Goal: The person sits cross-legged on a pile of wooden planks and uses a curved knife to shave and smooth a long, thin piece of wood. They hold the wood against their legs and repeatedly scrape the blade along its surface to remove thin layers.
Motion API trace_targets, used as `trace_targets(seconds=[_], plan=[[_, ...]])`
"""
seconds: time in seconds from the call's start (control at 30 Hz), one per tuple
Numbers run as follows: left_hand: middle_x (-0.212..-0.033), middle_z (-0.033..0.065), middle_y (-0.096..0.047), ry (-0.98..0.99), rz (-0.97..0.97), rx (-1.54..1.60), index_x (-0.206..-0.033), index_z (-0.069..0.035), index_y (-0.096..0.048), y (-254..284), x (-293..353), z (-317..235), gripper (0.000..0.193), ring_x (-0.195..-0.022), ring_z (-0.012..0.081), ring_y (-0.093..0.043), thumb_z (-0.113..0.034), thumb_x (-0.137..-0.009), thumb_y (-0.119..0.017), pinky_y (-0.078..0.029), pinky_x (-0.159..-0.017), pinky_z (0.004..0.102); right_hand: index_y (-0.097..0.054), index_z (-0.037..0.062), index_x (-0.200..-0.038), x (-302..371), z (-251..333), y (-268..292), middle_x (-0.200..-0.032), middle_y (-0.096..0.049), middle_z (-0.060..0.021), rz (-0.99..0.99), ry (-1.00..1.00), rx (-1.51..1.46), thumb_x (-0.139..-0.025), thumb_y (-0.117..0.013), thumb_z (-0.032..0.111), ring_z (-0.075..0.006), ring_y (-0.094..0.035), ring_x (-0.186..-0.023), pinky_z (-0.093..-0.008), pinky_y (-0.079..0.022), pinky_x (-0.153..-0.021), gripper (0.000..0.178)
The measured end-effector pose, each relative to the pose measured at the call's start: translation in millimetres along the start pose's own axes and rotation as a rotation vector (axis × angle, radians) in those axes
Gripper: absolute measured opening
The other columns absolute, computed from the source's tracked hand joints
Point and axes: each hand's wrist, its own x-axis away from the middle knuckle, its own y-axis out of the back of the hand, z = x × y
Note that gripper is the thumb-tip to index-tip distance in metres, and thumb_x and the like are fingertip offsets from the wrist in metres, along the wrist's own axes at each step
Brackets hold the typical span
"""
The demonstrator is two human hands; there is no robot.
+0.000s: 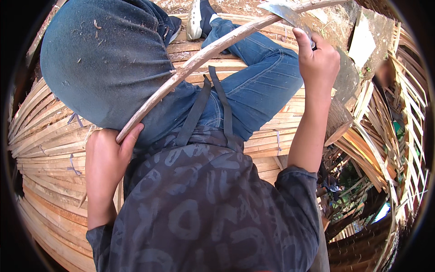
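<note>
A long, slightly crooked wooden stick [217, 47] slants from lower left to upper right across my lap. Its near end is in the closed fingers of my left hand [107, 152], by my left thigh. My right hand [320, 61] is wrapped round the handle of a knife [286, 14], the thumb pointing up along it; the fingers hide most of the handle. The broad metal blade lies across the far part of the stick, seemingly against it. Bits of bark and shavings cling to my jeans [108, 63].
I sit on bundles of flat wooden slats [50, 154], some tied with purple string [74, 164]. To the right are a cut log [339, 131], loose wood strips [367, 154] and a pale flat piece [362, 41]. A blurred person [385, 77] is partly visible at far right.
</note>
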Motion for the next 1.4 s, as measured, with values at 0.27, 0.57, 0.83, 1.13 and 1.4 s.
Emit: trace_targets(seconds=[0.27,0.57,0.83,1.13,1.4], plan=[[-0.055,0.0279,-0.051,0.024,0.002,-0.036,-0.058,0.01,-0.057,3,-3,-5,0.053,-0.056,0.0459,-0.056,-0.034,-0.08,-0.073,-0.043,-0.05,0.0462,-0.062,0.0015,-0.062,13,5,-3,-0.05,-0.054,-0.0174,0.089,0.028,-0.138,-0.083,-0.058,0.061,-0.0346,-0.059,-0.05,-0.041,-0.046,-0.047,0.063],[-0.06,0.0272,-0.056,-0.023,0.019,-0.033,-0.066,0.01,-0.062,5,-5,-3,0.047,-0.06,0.0433,-0.059,-0.033,-0.079,-0.074,-0.045,-0.053,0.0438,-0.06,-0.0016,-0.079,32,17,-1,-0.055,-0.056,-0.019,0.146,-0.131,-0.364,-0.083,-0.069,0.043,-0.0376,-0.058,-0.053,-0.039,-0.046,-0.051,0.045],[-0.062,0.0236,-0.06,0.007,0.091,0.13,-0.077,0.007,-0.067,1,-6,8,0.039,-0.059,0.0402,-0.061,-0.031,-0.078,-0.075,-0.044,-0.054,0.0404,-0.058,-0.0023,-0.089,92,-22,6,-0.069,-0.054,0.0018,0.125,-0.482,-0.798,-0.084,-0.069,0.003,0.0004,-0.04,-0.054,-0.017,-0.029,-0.047,0.013],[-0.066,0.0253,-0.06,0.021,0.128,0.156,-0.08,0.008,-0.066,5,-7,8,0.037,-0.063,0.0412,-0.061,-0.028,-0.078,-0.075,-0.045,-0.056,0.0402,-0.057,-0.0079,-0.116,127,-13,-12,-0.071,-0.057,-0.0021,0.442,-0.796,-1.007,-0.086,-0.063,0.001,-0.0048,-0.049,-0.051,-0.0187,-0.039,-0.043,0.033],[-0.061,0.0248,-0.058,0.062,0.125,0.153,-0.075,0.009,-0.064,3,-8,6,0.039,-0.059,0.0395,-0.061,-0.028,-0.078,-0.075,-0.044,-0.055,0.0391,-0.05,-0.0111,-0.121,179,-19,-33,-0.08,-0.062,-0.0082,0.404,-0.943,-0.996,-0.085,-0.063,-0.002,-0.0072,-0.053,-0.051,-0.0201,-0.041,-0.041,0.04]])
